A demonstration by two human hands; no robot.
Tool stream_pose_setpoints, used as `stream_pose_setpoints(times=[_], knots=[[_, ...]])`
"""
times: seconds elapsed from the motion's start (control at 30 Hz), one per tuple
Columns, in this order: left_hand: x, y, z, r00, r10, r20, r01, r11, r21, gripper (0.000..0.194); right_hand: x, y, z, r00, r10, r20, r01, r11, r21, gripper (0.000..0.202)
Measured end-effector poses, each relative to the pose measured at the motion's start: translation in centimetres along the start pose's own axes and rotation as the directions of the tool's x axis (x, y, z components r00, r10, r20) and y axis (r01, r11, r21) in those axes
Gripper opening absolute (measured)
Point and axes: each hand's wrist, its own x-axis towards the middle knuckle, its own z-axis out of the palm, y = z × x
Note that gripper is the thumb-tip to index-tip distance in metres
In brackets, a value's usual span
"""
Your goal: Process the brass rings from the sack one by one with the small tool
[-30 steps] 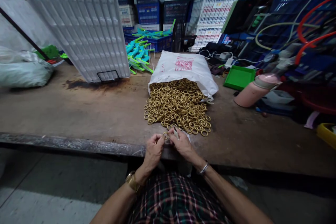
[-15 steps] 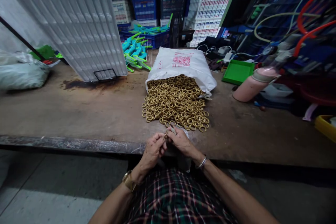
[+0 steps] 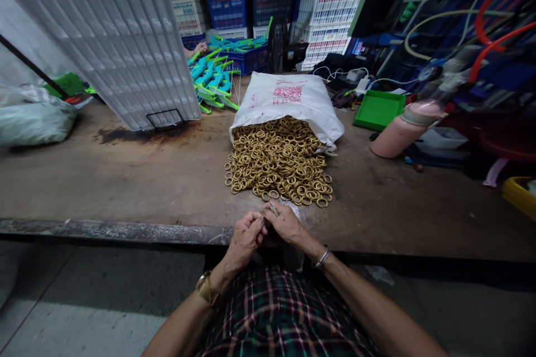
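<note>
Brass-coloured rings (image 3: 278, 164) heaped at the mouth of one white bag (image 3: 287, 95)

Our left hand (image 3: 247, 234) is curled nearly closed above the near edge of the table (image 3: 138, 189), thumb and forefinger pinched on one ring that the fingers mostly hide. Our right hand (image 3: 288, 226) meets it there, curled just as closely around one small slim tool (image 3: 274, 210); we cannot tell whether the tool touches that ring. We wear one watch (image 3: 207, 288) on the left wrist and one bracelet (image 3: 323, 257) on the right.

Loose rings lie on the surface between the bag and its near edge, just beyond our fingers, too many for us to count. Right of the bag, toward the far right corner, we have one green tray (image 3: 379, 110) and one pink bottle (image 3: 389, 135). One ribbed panel (image 3: 109, 39) rises left of the bag. Between panel and bag, near the far edge, turquoise pieces (image 3: 211, 81) overlap too much for counting, and one hand of another person (image 3: 200, 49) shows near them. Beyond that edge we see blue and white crates (image 3: 228, 8), stacked.
</note>
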Motion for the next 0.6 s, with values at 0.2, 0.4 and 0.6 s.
stream_pose_setpoints(times=[0.2, 0.4, 0.6], knots=[[0.0, 0.1, -0.1, 1.0, -0.014, -0.02, 0.014, 1.0, -0.013, 0.029, -0.2, 0.7, -0.6, 0.999, -0.018, -0.043, 0.003, 0.941, -0.337, 0.018], [0.2, 0.2, 0.0, 0.998, 0.013, -0.065, -0.013, 1.0, 0.013, 0.028, -1.1, 0.8, -0.5, 0.986, -0.048, 0.159, 0.139, 0.765, -0.629, 0.024], [0.2, 0.2, 0.0, 0.995, 0.019, -0.098, -0.014, 0.998, 0.061, 0.027, -1.0, 0.7, -0.3, 0.98, -0.028, 0.196, 0.153, 0.737, -0.659, 0.025]])
